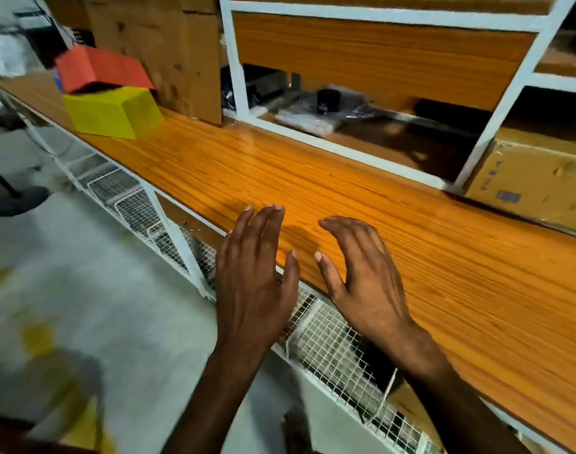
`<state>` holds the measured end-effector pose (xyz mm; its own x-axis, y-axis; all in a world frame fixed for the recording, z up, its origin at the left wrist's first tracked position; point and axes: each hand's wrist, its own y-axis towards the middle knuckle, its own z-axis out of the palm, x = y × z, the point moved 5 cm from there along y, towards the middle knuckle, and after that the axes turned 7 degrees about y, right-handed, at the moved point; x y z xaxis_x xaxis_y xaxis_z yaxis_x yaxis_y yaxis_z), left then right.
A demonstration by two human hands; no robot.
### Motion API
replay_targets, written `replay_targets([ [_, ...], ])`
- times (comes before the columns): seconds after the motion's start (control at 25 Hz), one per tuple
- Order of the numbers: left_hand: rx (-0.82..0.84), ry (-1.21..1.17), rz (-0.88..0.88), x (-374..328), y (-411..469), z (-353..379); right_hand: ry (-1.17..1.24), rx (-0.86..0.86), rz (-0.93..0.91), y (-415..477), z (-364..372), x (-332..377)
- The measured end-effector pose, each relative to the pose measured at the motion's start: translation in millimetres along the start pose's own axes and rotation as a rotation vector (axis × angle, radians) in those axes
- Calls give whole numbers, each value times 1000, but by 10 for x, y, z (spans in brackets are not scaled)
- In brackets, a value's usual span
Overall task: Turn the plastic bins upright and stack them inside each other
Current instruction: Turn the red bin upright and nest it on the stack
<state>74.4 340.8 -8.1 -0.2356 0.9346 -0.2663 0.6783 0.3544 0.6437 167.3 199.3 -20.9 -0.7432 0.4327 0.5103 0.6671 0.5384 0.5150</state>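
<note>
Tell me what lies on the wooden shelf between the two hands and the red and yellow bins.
Nothing visible. The left hand and right hand hover open and empty over the near edge of the wooden shelf. The yellow bin, with the red bin on top, sits far left; only bare wood lies between.

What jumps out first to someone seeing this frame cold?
Two bare hands, the left hand and right hand, open and empty, hover palms-down over the near edge of the long orange wood-grain shelf top. Far off at its left end, a red plastic bin sits tilted on top of a yellow plastic bin, both showing closed faces, apparently upside down. Behind runs a white metal rack frame.
</note>
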Motion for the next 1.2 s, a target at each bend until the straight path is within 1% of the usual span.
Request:
replay_targets([
  [0.16,31,129,-2,691,431,102,-10,34,-59,666,606,99],
  [0.24,36,164,-43,1074,664,111,20,67,-99,1029,915,218],
  [0.44,49,58,-301,2060,1033,110,162,151,-132,1764,1697,545],
  [0.56,52,21,-350,2745,1286,138,220,159,-120,2185,2249,789],
  [0.64,58,7,-349,3257,1465,161,237,143,-105,2457,2660,999],
  [0.88,75,86,-175,4615,2036,-15,241,84,-51,3185,3736,1674],
  [0.96,114,72,-181,5239,2310,-108,275,64,-21,3577,4151,2028],
  [1.04,78,75,-169,5379,2433,-149,293,63,-35,3686,4247,2119],
  [1.08,87,51,-171,5538,2506,-164,287,72,-35,3795,4382,2192],
  [1.2,87,-5,-189,6265,2870,-57,279,77,-14,4290,4950,2423],
])
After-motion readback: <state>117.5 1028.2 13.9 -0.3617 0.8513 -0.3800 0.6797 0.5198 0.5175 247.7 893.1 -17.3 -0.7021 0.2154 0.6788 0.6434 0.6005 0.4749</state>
